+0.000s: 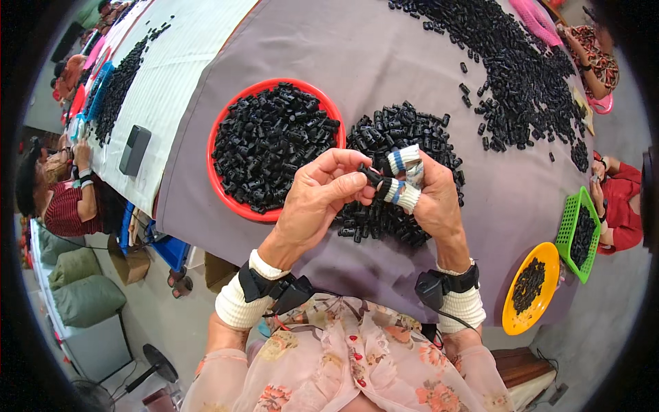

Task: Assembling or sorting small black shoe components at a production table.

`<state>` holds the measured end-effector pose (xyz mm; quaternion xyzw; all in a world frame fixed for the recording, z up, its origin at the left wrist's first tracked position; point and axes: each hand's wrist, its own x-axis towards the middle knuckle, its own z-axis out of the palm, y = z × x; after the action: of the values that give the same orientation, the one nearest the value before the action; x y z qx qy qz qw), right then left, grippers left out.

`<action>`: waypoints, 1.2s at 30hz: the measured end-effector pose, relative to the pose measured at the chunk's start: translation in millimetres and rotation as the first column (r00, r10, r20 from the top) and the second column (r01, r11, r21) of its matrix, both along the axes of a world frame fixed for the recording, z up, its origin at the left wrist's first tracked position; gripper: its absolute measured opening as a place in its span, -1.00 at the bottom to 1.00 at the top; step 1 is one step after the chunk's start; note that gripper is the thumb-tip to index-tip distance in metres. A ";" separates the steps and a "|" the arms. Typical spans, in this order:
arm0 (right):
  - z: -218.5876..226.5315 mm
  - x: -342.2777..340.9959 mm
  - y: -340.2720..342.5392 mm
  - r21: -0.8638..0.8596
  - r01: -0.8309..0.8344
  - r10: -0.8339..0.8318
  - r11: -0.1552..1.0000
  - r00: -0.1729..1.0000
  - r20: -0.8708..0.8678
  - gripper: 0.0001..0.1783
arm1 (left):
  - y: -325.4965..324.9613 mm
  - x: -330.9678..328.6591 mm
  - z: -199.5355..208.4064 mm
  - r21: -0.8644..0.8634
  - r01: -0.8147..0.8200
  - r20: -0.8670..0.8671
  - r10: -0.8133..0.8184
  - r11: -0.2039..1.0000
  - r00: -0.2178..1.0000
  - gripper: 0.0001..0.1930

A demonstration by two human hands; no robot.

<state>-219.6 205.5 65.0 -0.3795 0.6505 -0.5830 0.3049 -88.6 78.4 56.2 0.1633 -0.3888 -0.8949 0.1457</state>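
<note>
Both my hands meet over a loose pile of small black plastic parts (405, 130) on the cloth-covered table. My left hand (309, 196) pinches one short black cylindrical plastic part (371, 176) between thumb and fingers. From the other side my right hand (439, 202) closes its thumb and forefinger on the same part; its fingertips partly hide it. White finger sleeves (405, 196) with blue stripes cover that thumb and forefinger. Just left of the pile, a red round basin (214, 168) is heaped with similar black parts.
A larger spread of black parts (508, 75) lies at the far right. Yellow plate (552, 261) and green basket (563, 233) hold black pieces at the right edge. A dark box-shaped device (135, 151) rests on the white cloth at left. Other people sit along both sides.
</note>
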 end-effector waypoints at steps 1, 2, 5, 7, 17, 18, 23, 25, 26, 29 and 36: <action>0.8 0.1 -0.5 0.016 0.008 -0.008 1.000 1.000 -0.027 -0.77 | -0.2 0.0 0.5 0.007 -0.002 -0.002 0.002 1.000 1.000 -0.79; 2.3 0.7 -1.3 0.017 0.004 -0.004 1.000 1.000 -0.031 -0.77 | -0.6 -0.4 0.1 0.008 -0.007 -0.006 0.007 1.000 1.000 -0.79; 5.7 5.1 -4.5 0.019 -0.004 0.003 1.000 0.999 0.034 -0.77 | -1.2 -1.4 -2.3 0.004 -0.010 -0.026 0.010 1.000 1.000 -0.80; 5.6 7.3 -6.9 -0.004 0.000 0.000 1.000 0.998 0.066 -0.78 | -1.2 -1.5 -3.5 0.061 -0.014 -0.043 0.017 0.998 0.999 -0.81; 13.5 8.5 -9.6 0.043 -0.003 0.002 0.999 1.000 0.030 -0.71 | -4.4 2.4 -2.7 0.172 0.034 -0.093 -0.018 0.985 0.996 -0.79; 13.7 8.5 -9.6 0.045 -0.003 0.002 0.999 1.000 0.029 -0.71 | -4.1 2.3 -2.3 0.166 0.027 -0.087 -0.013 0.986 0.996 -0.78; 18.3 12.6 -10.7 0.022 0.007 -0.008 1.000 1.000 0.025 -0.73 | -3.9 2.6 0.7 0.106 -0.012 -0.066 0.019 0.994 0.998 -0.77; 17.4 12.1 -10.7 0.047 -0.002 0.001 0.999 1.000 0.003 -0.74 | -3.4 2.0 2.0 -0.056 -0.064 -0.024 0.062 0.996 0.998 -0.80; 16.5 11.7 -10.4 0.071 -0.005 0.007 0.997 1.000 -0.020 -0.74 | -3.2 2.0 3.7 -0.053 -0.061 -0.023 0.060 0.997 0.998 -0.80; 13.2 11.1 -10.0 0.056 -0.020 0.011 0.998 0.989 0.149 -0.74 | -4.1 2.9 5.7 -0.021 -0.057 -0.022 0.056 0.998 0.998 -0.81; 7.9 16.4 -9.4 -0.040 0.025 -0.026 0.999 1.000 -0.018 -0.74 | -4.0 -1.1 1.0 0.079 -0.069 -0.011 0.070 0.995 0.997 -0.87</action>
<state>-203.2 196.1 72.8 -0.3825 0.6463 -0.5960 0.2840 -89.7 74.4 57.3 0.1759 -0.3466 -0.9050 0.1730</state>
